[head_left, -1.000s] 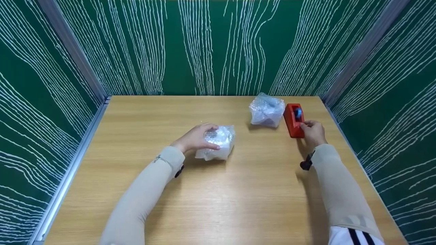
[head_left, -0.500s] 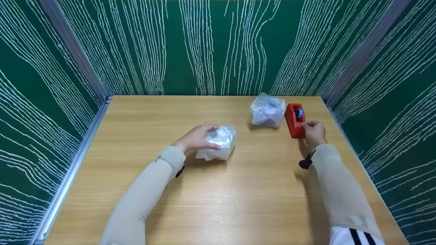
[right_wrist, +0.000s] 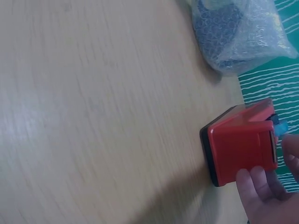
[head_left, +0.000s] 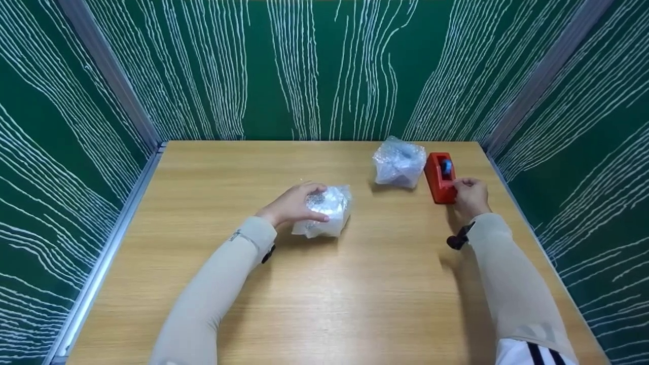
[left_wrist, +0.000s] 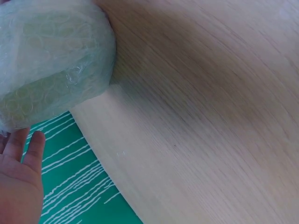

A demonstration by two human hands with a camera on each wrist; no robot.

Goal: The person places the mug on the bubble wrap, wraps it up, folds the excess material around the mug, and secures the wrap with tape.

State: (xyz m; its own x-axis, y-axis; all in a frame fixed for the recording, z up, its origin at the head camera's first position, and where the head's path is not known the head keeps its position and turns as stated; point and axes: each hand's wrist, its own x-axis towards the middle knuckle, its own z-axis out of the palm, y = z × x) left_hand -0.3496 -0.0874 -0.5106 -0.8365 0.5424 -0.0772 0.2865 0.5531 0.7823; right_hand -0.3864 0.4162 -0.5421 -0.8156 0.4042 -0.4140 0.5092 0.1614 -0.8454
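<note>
My left hand (head_left: 294, 205) grips a bundle in bubble wrap (head_left: 332, 213) near the middle of the table, thumb on its near side and fingers over the top. The left wrist view shows this bubble-wrapped bundle (left_wrist: 56, 60) as rounded and cloudy, its contents unclear. At the right, my right hand (head_left: 470, 196) is at the front end of a red tape dispenser (head_left: 440, 180) with a blue core. Thumb and forefinger pinch at the cutter end, where the clear tape is hardly visible. In the right wrist view, other fingers (right_wrist: 259, 182) touch the front of the red dispenser (right_wrist: 238, 149).
A second bubble-wrapped bundle (head_left: 399, 163) stands just left of the dispenser, near the back edge of the wooden table (head_left: 345, 294). Green walls (head_left: 284, 71) with white lines enclose the table at the back and both sides.
My right hand has shifted slightly right, away from the dispenser's front end. The left hand and its bundle stay where they were.
</note>
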